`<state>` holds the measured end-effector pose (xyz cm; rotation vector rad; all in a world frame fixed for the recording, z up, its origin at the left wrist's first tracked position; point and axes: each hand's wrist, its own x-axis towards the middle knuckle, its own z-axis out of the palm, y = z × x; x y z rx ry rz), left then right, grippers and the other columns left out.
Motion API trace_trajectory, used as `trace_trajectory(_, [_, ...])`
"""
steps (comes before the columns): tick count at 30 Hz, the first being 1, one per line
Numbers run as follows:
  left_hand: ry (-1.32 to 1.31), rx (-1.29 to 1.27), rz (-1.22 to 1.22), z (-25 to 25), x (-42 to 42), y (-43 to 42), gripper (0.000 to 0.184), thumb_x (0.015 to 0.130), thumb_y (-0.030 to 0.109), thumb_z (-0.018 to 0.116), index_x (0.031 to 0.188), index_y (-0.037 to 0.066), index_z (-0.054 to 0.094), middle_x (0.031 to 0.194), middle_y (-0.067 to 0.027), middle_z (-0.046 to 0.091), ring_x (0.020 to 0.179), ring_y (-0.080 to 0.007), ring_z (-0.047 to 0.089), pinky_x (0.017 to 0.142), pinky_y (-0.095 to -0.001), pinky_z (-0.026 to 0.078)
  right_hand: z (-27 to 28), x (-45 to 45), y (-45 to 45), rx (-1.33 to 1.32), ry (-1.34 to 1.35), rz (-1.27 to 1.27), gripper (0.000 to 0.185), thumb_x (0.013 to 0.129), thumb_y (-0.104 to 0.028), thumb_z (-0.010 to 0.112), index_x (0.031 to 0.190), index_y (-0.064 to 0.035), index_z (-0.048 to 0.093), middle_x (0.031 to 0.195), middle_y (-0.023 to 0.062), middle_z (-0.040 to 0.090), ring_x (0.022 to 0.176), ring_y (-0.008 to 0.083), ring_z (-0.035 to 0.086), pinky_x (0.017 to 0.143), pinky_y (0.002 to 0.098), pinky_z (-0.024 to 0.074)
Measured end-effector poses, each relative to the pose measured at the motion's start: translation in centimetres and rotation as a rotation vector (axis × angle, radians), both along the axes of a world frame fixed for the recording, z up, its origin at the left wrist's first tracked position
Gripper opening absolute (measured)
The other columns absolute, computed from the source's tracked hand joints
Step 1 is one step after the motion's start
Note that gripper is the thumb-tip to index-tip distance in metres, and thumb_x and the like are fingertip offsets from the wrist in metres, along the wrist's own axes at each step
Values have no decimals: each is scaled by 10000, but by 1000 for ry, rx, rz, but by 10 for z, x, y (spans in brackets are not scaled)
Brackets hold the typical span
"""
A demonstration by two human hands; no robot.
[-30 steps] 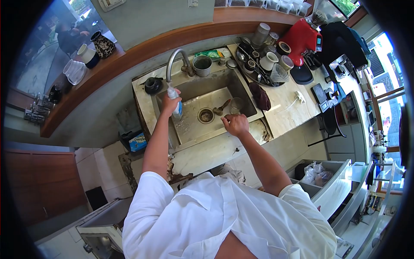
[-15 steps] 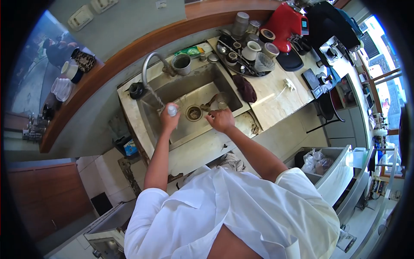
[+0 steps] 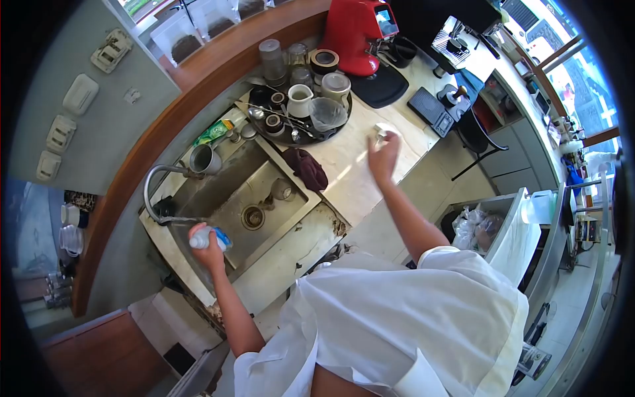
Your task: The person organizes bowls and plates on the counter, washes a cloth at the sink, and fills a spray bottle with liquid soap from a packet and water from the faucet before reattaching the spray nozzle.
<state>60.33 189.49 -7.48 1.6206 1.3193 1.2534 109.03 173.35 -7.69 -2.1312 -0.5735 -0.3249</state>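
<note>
My left hand is closed around a clear plastic bottle with a blue patch on its side, over the sink's left end. A thin stream of water runs from the curved faucet close by. At the counter to the right, my right hand has its fingers closed on a white spray nozzle, partly hidden by them. In the metal sink, a clear glass lies to the right of the drain.
A dark cloth lies on the sink's right rim. Behind it stands a round tray with a white pitcher, jars and spoons. A red grinder and a black scale are farther right. An open drawer holds plastic bags.
My right hand has left the sink and reached the spray nozzle on the counter. My left hand still holds the bottle, now tilted with its blue patch showing. The view has turned right.
</note>
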Motion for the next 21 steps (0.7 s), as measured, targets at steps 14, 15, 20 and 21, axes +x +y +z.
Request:
trace_trajectory(14, [15, 152, 215, 25, 60, 13, 259, 780, 44, 739, 975, 97, 576, 885, -61, 638, 825, -188, 639, 761, -346, 509, 8, 106, 22, -667, 35, 67, 372, 835, -288, 713, 1051, 3, 630, 992, 281, 702, 958, 434, 697, 814, 501, 575])
trace_trajectory(15, [-11, 156, 215, 28, 60, 15, 263, 776, 49, 739, 972, 95, 570, 869, -65, 633, 819, -196, 643, 754, -350, 510, 25, 104, 19, -490, 6, 48, 374, 829, -274, 700, 1086, -7, 647, 983, 278, 700, 964, 442, 689, 815, 504, 561])
trace_trajectory(20, [95, 186, 250, 30, 47, 19, 303, 744, 61, 728, 1008, 69, 579, 882, -128, 656, 847, -315, 671, 757, -392, 519, 186, 17, 46, 419, 19, 495, 441, 919, -7, 628, 1343, 30, 513, 1061, 125, 688, 897, 170, 683, 760, 292, 559])
trace_trajectory(21, [95, 188, 259, 32, 46, 16, 303, 744, 61, 728, 1008, 69, 579, 882, -128, 656, 847, -315, 671, 757, -392, 519, 200, 0, 64, 724, 175, 709, 476, 905, 52, 611, 1362, 55, 480, 1152, 169, 655, 981, 219, 682, 810, 301, 582])
